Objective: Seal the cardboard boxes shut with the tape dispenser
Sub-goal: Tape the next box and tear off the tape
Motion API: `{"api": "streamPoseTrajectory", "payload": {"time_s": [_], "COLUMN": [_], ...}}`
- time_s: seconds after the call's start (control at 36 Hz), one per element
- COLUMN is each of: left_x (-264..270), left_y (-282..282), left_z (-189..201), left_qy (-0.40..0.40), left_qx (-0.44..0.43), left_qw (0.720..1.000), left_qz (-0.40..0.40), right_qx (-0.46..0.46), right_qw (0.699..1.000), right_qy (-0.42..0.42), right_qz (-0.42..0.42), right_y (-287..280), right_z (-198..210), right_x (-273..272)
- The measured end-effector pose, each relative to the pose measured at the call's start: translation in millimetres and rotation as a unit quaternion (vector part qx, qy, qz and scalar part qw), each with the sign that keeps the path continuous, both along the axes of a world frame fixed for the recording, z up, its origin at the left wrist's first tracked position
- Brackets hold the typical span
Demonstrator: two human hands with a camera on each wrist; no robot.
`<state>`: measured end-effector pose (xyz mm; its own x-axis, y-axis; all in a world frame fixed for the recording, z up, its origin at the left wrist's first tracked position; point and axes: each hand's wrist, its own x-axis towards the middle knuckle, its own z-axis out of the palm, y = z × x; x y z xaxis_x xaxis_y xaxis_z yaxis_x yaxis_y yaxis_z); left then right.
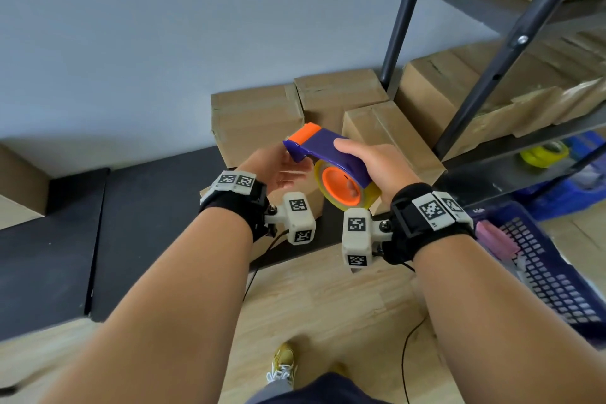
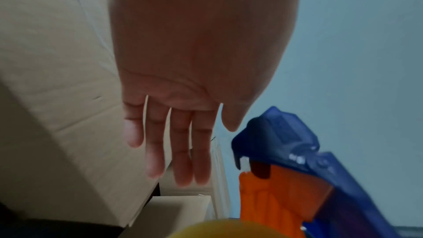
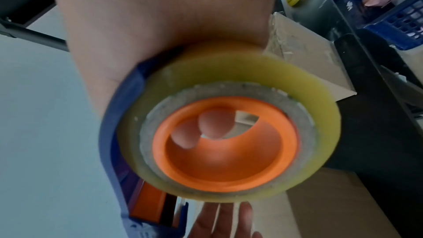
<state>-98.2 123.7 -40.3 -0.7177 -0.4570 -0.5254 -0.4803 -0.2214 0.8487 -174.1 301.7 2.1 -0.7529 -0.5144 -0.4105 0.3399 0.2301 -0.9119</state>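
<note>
A blue and orange tape dispenser point(image 1: 324, 154) with a yellowish tape roll point(image 1: 344, 188) hangs in the air in front of me. My right hand point(image 1: 370, 164) grips it around the roll, fingertips point(image 3: 206, 129) showing through the orange hub point(image 3: 226, 142). My left hand point(image 1: 278, 167) is flat, palm up, just below and left of the dispenser's blue nose point(image 2: 274, 137); its fingers point(image 2: 178, 151) are straight and hold nothing. Several cardboard boxes point(image 1: 259, 121) stand on the floor against the wall behind the hands, tape strips on their tops.
A dark metal shelf rack point(image 1: 492, 69) stands at the right with more boxes point(image 1: 459, 92) and a yellow tape roll point(image 1: 544, 152). A blue plastic basket point(image 1: 551, 266) sits at the lower right. A black mat point(image 1: 98, 223) covers part of the wooden floor.
</note>
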Motion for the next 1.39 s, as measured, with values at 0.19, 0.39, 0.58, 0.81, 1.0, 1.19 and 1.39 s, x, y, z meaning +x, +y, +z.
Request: {"api": "streamPoseTrajectory", "payload": {"time_s": [0.19,0.39,0.58,0.81,1.0,1.19,1.39], "left_x": [5.7,9.2,2.0,1.1,-4.3,-21.7,-37.5], "left_y": [4.4,-0.6,-4.0,-16.6,-23.8,-10.5,-20.5], "left_z": [5.5,7.4,10.2,10.6,18.9,18.6,14.3], "left_qy": [0.047,0.009,-0.018,-0.011,-0.063,-0.102,-0.16], "left_qx": [0.067,0.037,-0.051,-0.104,-0.197,-0.193,-0.278], "left_qw": [0.994,0.996,0.998,0.988,0.975,0.976,0.946], "left_qz": [0.069,0.078,0.039,0.118,0.079,-0.006,-0.053], "right_qx": [0.022,0.036,0.059,0.076,0.092,0.11,0.112], "right_qw": [0.999,0.997,0.997,0.996,0.995,0.994,0.993], "right_qy": [0.004,0.014,0.025,-0.005,-0.028,-0.02,-0.034], "right_qz": [0.039,0.06,0.052,0.045,0.026,0.012,0.016], "right_y": [7.1,11.3,16.9,43.1,69.3,82.8,83.9], "right_z": [-3.3,-5.2,-7.0,-6.5,-10.8,-15.2,-22.3], "right_x": [3.5,7.6,14.0,18.1,15.4,9.7,7.5]}}
